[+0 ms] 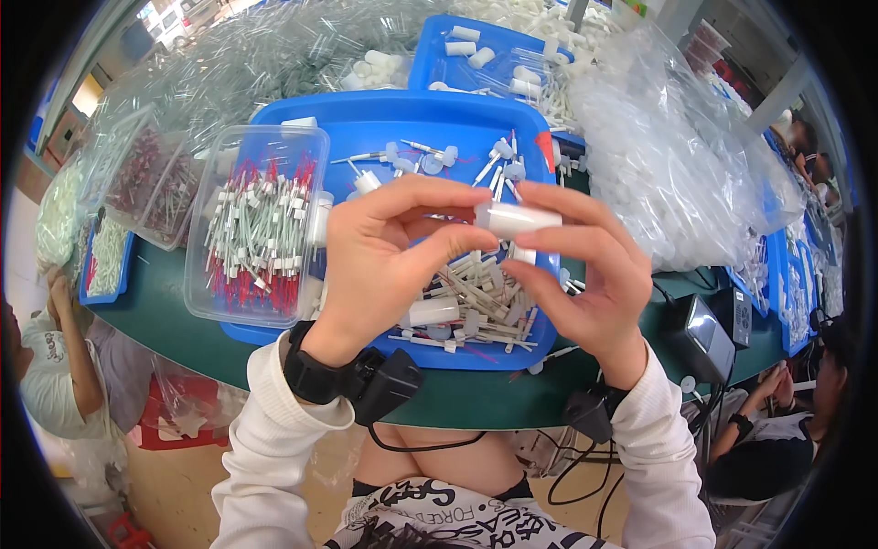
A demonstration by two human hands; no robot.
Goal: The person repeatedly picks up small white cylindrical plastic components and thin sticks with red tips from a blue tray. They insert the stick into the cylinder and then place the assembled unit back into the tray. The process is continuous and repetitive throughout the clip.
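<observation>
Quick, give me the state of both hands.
Left hand: pinching one end of the white tube.
Right hand: gripping the same tube.

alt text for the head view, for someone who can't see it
Two bare hands, left hand and right hand, hold a small white tube between their fingertips above a blue tray of small white parts. A clear tub of red-tipped pieces sits to the left.

We are in a small-parts assembly workshop. A green bench [183, 334] carries blue trays [366, 123] of white plastic pieces, a clear tub [206, 274] of red-tipped parts at nine o'clock, and bulging clear bags [668, 156] at two o'clock. Other workers [55, 366] sit at both edges.
</observation>
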